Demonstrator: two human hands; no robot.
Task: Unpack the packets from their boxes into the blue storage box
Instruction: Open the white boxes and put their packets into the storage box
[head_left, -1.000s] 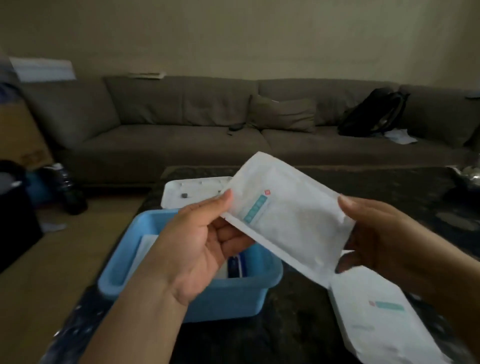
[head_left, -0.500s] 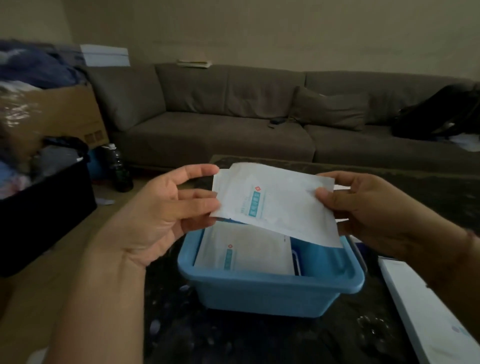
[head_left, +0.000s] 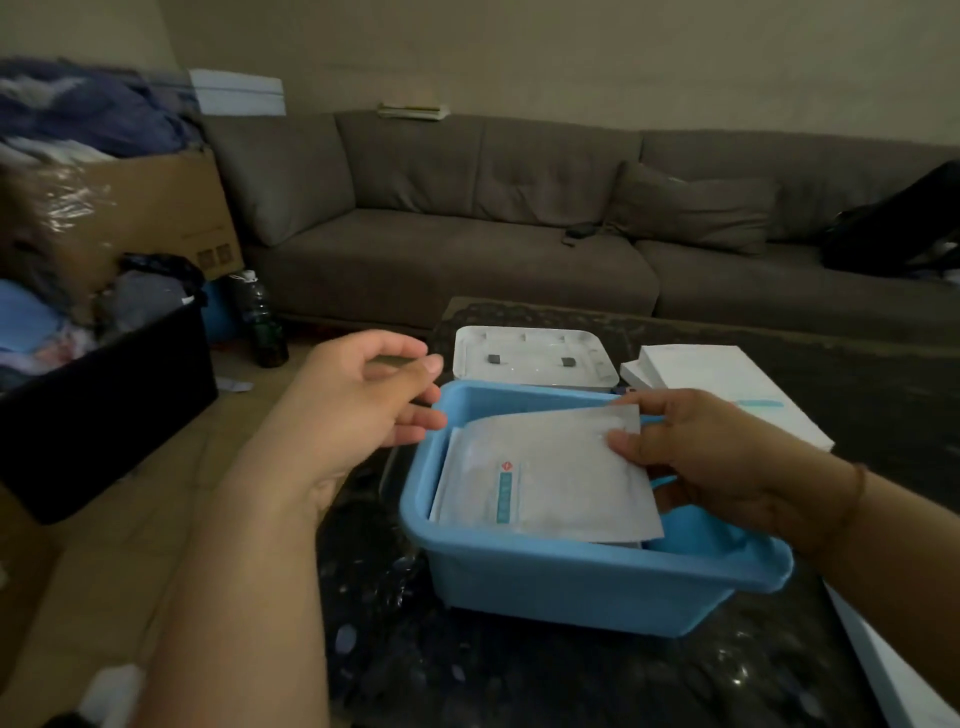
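The head view shows a black bin (head_left: 104, 405) full of clothes far on the left, on the floor. Behind it stands a brown cardboard box (head_left: 156, 213), and a dark bottle (head_left: 262, 322) stands near that.

The left hand (head_left: 358, 410) floats just beside the left rim of the blue storage box (head_left: 571, 582). Its fingers are loose and a little bent, and it holds nothing.

The blue storage box sits on the dark counter (head_left: 467, 670). A white packet (head_left: 545, 478) lies tilted in it, on top of other packets. It has a small red mark and a teal stripe. Its right side is lifted a bit.

The right hand (head_left: 717, 462) pinches the right edge of the packet, thumb on top.

Behind the blue box lies a white lid (head_left: 530, 358), flat on the counter. To the right of it are white boxes (head_left: 727, 384), stacked. A long grey sofa (head_left: 519, 234) fills the back of the room.
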